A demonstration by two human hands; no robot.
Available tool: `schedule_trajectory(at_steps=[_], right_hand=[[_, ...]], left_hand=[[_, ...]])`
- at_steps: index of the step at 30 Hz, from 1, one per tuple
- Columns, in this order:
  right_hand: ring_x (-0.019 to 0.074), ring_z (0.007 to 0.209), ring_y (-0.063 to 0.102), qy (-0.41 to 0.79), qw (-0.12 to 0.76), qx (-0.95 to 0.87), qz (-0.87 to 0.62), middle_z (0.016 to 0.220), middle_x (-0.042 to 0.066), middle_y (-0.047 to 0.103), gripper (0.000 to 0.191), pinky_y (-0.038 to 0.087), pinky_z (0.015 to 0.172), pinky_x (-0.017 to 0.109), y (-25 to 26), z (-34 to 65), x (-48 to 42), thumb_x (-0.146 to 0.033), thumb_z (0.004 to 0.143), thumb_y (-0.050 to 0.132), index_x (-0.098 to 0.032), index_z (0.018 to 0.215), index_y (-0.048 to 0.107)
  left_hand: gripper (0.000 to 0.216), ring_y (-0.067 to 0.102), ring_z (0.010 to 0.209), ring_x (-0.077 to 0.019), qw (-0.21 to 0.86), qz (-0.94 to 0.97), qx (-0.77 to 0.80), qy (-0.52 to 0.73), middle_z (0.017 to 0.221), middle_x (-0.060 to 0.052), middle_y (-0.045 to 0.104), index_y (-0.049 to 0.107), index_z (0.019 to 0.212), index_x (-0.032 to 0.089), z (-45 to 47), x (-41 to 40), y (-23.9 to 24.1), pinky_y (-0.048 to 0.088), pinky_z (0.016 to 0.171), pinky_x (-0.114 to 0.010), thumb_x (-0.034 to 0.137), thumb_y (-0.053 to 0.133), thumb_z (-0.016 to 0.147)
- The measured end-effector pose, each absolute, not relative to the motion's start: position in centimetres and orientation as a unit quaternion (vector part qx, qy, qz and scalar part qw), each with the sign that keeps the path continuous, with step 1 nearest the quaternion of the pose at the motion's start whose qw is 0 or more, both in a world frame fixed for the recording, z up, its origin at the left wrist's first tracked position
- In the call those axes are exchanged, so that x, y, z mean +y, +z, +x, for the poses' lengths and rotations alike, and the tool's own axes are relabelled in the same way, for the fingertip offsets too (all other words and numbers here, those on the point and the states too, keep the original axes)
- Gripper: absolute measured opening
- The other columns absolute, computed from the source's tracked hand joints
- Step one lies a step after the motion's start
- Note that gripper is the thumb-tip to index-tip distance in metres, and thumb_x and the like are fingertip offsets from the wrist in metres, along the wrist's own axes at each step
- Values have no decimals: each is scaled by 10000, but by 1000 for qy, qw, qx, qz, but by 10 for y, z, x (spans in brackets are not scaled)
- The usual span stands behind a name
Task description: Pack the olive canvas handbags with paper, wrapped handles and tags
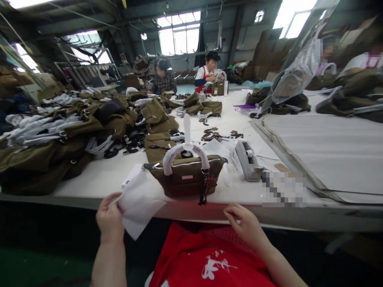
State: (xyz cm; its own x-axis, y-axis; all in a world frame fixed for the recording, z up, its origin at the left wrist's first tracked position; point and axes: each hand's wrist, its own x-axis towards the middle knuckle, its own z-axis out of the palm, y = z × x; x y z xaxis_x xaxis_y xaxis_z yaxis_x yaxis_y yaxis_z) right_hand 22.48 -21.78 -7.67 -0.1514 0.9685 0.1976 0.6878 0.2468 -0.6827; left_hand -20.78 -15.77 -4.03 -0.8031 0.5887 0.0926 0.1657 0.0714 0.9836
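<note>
An olive-brown handbag [187, 177] with white-wrapped handles stands upright at the near edge of the white table [98, 175]. A dark tassel charm [205, 191] hangs from its right side. My left hand [109, 219] is closed on a sheet of white wrapping paper [136, 205] just left of the bag, below the table edge. My right hand [243, 223] hovers below the bag's right end with fingers curled; I cannot make out anything in it.
Piles of olive bags [60, 135] and white-wrapped straps cover the table's left. A grey tape dispenser [248, 161] sits right of the bag. Small dark hardware pieces [217, 134] lie farther back. Other people work at the far end and right. I wear a red apron [209, 259].
</note>
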Motion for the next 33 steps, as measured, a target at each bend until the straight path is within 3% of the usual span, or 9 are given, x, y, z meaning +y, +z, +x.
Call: schedule_trajectory(at_steps=[3, 6, 9, 13, 17, 20, 26, 29, 33], right_hand=[[230, 847, 662, 205, 305, -685, -629, 915, 66, 704, 223, 519, 784, 370, -91, 251, -215, -354, 948, 483, -226, 906, 661], [234, 879, 679, 184, 302, -634, -688, 971, 76, 725, 226, 522, 832, 379, -102, 267, -205, -344, 918, 513, -206, 1024, 656], [217, 855, 676, 155, 276, -633, -706, 1014, 84, 716, 266, 523, 813, 352, -107, 271, -188, -309, 918, 493, -196, 1110, 639], [207, 969, 640, 82, 149, -730, -662, 1112, 87, 663, 378, 486, 827, 299, -104, 272, -161, -141, 912, 436, -233, 1236, 610], [227, 958, 620, 31, -5, -828, -559, 1058, 110, 657, 335, 465, 787, 288, -94, 280, -136, -75, 885, 470, -206, 1123, 665], [230, 903, 622, 28, -32, -856, -515, 968, 122, 669, 239, 458, 765, 293, -89, 287, -125, -60, 867, 506, -167, 966, 695], [225, 866, 637, 34, -6, -872, -489, 958, 125, 680, 205, 465, 757, 311, -87, 286, -127, -125, 916, 487, -157, 894, 689], [203, 883, 660, 94, 107, -851, -505, 1063, 105, 687, 237, 484, 771, 304, -85, 275, -138, -197, 961, 430, -185, 1014, 661], [174, 721, 671, 248, 276, -767, -524, 874, 50, 720, 202, 511, 684, 288, -78, 253, -157, -257, 951, 448, -207, 1039, 623]], left_hand=[[230, 491, 583, -133, 214, 239, 678, 661, 659, 26, 582, 621, 713, 178, -212, -158, -31, 349, 521, -219, 166, 517, 508], [39, 561, 744, -172, 331, 402, 608, 599, 832, -12, 634, 513, 592, 180, -189, -164, -23, 414, 610, -244, 187, 526, 556], [135, 522, 688, -173, 436, 592, 518, 437, 748, -18, 577, 502, 619, 191, -150, -167, -19, 412, 626, -274, 278, 500, 722], [325, 520, 660, -164, 392, 721, 491, 294, 692, -21, 560, 466, 584, 200, -96, -165, -22, 404, 645, -287, 359, 485, 867], [394, 609, 822, -165, 388, 749, 462, 272, 956, -70, 659, 355, 514, 192, -56, -162, -25, 443, 754, -286, 259, 612, 804], [384, 628, 818, -150, 441, 728, 435, 295, 981, -67, 671, 332, 523, 192, -36, -163, -23, 453, 749, -272, 181, 615, 781], [110, 634, 827, -175, 435, 716, 453, 304, 867, -38, 694, 585, 727, 191, -10, -167, -21, 463, 800, -287, 215, 689, 754], [73, 628, 811, -177, 410, 732, 472, 271, 845, -28, 698, 661, 823, 196, -4, -167, -25, 462, 811, -298, 263, 659, 794], [78, 633, 821, -188, 387, 751, 484, 230, 843, -19, 707, 674, 806, 201, 1, -167, -32, 463, 799, -302, 275, 654, 795]])
